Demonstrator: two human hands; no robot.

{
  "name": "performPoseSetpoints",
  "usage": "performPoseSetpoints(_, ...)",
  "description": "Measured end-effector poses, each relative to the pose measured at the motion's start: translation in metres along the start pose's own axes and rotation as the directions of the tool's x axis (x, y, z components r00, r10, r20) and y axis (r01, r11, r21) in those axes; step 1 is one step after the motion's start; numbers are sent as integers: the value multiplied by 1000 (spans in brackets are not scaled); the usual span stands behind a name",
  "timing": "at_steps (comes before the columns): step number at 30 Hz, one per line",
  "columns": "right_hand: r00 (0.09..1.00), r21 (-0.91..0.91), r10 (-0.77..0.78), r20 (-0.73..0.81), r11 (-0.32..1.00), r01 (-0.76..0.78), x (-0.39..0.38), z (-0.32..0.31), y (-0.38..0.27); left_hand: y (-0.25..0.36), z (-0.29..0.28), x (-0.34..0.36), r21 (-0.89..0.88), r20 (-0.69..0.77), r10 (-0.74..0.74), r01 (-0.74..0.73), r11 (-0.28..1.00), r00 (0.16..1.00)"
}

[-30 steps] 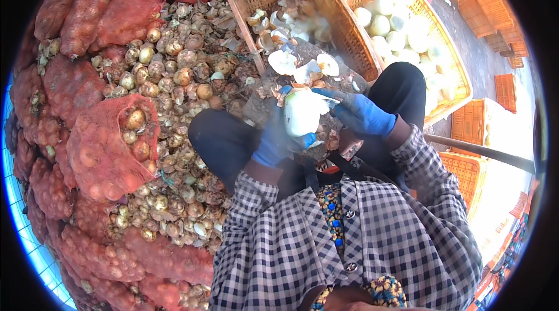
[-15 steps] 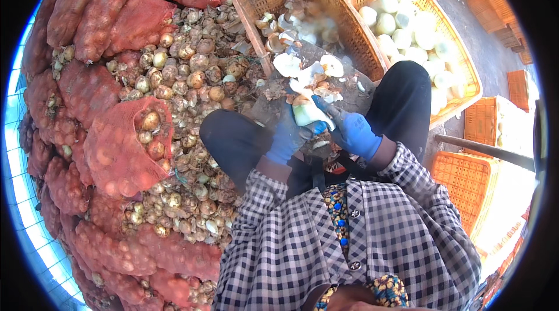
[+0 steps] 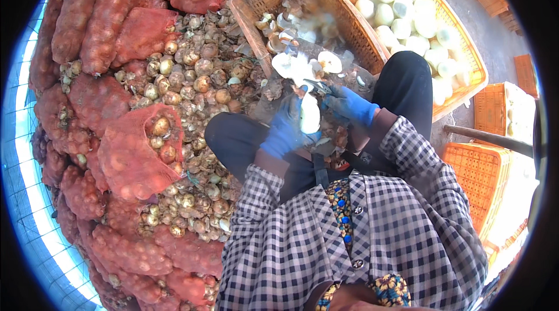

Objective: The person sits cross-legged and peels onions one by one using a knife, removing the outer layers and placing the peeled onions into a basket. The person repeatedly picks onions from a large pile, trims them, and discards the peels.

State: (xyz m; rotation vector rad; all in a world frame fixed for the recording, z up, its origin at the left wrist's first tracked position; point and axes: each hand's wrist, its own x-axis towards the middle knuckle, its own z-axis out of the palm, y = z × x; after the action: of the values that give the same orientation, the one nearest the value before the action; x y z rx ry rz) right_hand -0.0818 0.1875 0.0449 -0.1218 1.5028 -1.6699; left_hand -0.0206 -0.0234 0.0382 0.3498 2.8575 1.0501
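Observation:
Both my hands wear blue gloves and meet above my lap. My left hand (image 3: 285,129) grips a white peeled onion (image 3: 310,116). My right hand (image 3: 349,105) holds a small knife (image 3: 318,85) whose blade rests at the top of that onion. Loose white and brown peels lie on my lap just beyond the hands. My checked sleeves run up from the lower edge.
An orange basket (image 3: 256,5) with peels stands ahead; a second basket (image 3: 466,49) to its right holds several white peeled onions. A heap of unpeeled onions (image 3: 198,78) and red mesh sacks (image 3: 131,156) fill the left. Empty orange crates (image 3: 477,177) stand at right.
My hands have turned the onion, and the knife has shifted to its top. The view has moved slightly; the baskets and heap stay in place.

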Motion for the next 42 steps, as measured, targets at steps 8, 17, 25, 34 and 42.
performPoseSetpoints(8, 980, -176, -169, -105, 973, 149, 11, 14, 19, -14, 13, -18, -175, -236, -88, 47, 983, 968)
performPoseSetpoints(17, 942, -711, -334, 35, 654, 259, -6, 28, 18, -31, 23, -32, -900, -46, -420, 145, 411, 906)
performPoseSetpoints(25, 947, -857, -280, 160, 436, 274, 14, 11, 7, -18, 18, -37, -452, -104, -437, 349, 821, 893)
performPoseSetpoints(34, 953, -898, -119, 279, 318, 303, 25, -10, 4, -113, 70, -54, -283, -106, -506, 462, 841, 856)
performPoseSetpoints(42, 965, -903, -46, 257, 344, 257, 37, 3, -10, -141, 92, -28, -589, -54, -478, 358, 724, 877)
